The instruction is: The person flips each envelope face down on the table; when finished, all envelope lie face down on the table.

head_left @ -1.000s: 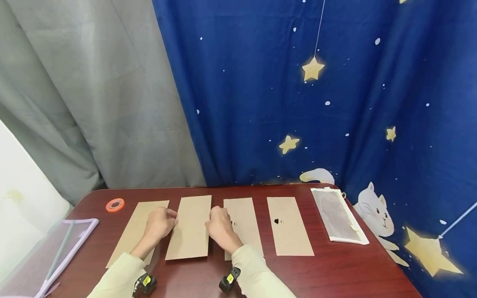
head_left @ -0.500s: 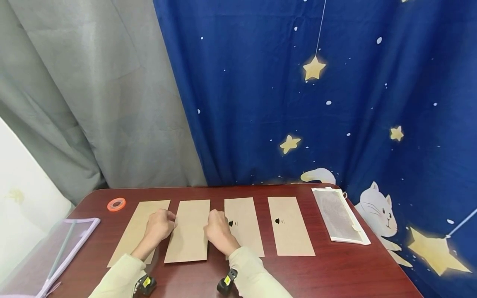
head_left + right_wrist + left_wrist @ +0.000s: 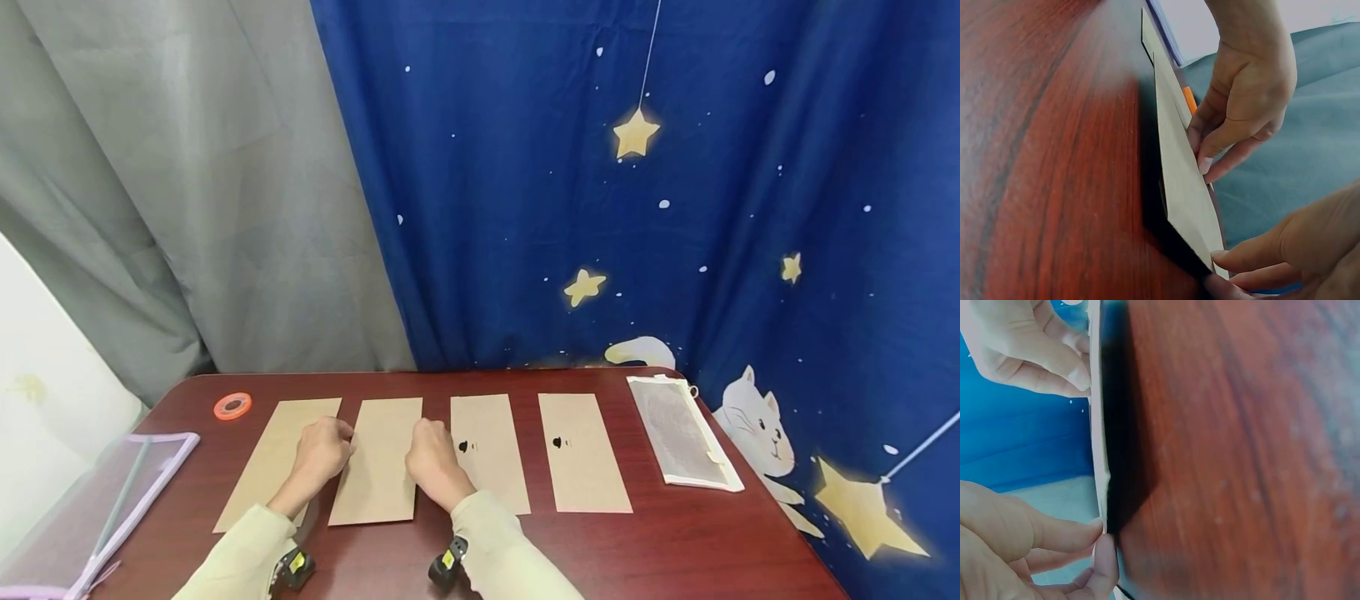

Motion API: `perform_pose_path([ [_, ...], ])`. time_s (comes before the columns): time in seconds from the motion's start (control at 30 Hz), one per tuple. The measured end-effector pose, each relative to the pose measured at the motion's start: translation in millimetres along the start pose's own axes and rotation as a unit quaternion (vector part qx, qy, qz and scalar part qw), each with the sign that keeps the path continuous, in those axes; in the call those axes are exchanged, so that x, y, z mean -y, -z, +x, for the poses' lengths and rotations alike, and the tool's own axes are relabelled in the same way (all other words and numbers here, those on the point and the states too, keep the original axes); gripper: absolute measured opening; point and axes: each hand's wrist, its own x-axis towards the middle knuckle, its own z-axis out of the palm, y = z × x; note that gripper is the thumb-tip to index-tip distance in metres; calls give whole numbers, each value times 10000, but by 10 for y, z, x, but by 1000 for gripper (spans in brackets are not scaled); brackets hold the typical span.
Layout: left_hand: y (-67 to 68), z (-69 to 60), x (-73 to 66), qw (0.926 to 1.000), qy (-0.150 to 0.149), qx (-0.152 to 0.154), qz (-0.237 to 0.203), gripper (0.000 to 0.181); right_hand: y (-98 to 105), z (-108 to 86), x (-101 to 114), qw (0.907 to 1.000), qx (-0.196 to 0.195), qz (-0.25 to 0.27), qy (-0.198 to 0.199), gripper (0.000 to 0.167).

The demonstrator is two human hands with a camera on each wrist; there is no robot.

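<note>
My left hand (image 3: 321,452) and right hand (image 3: 435,457) pinch the long side edges of a flat, plain brown kraft-paper rectangle (image 3: 378,462) between them. The wrist views show thumb and fingers on both edges; its near end is raised from the table, with dark shadow below. Another plain brown rectangle (image 3: 258,475) lies to the left, partly behind my left hand and forearm. On the right lie two more brown rectangles, a nearer one (image 3: 495,450) and a farther one (image 3: 588,467), each printed with a small black hat shape.
An orange ring-shaped roll (image 3: 232,407) sits at the table's far left. A purple-edged mesh pouch (image 3: 176,467) lies at the left edge, and a white-edged mesh pouch (image 3: 682,429) at the right. Curtains hang behind the reddish-brown table (image 3: 675,550).
Both hands have lowered the held rectangle toward the table and shifted it slightly left. The right hand has drawn a little away from the hat-printed rectangle beside it. Both hands keep their pinch.
</note>
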Motion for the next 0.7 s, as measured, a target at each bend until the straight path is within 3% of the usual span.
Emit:
perform_pose_path([
  [0.3,20,-42,-35,9997,-144,125,126,23,-70,-1,100,9965,-215,-805,5,4],
  [0.47,43,-49,-39,9995,-216,152,180,26,-99,7,105,9943,-330,-995,198,3],
  [0.7,98,2,-78,9995,-77,301,16,20,92,-55,-43,9993,-329,-30,151,14],
])
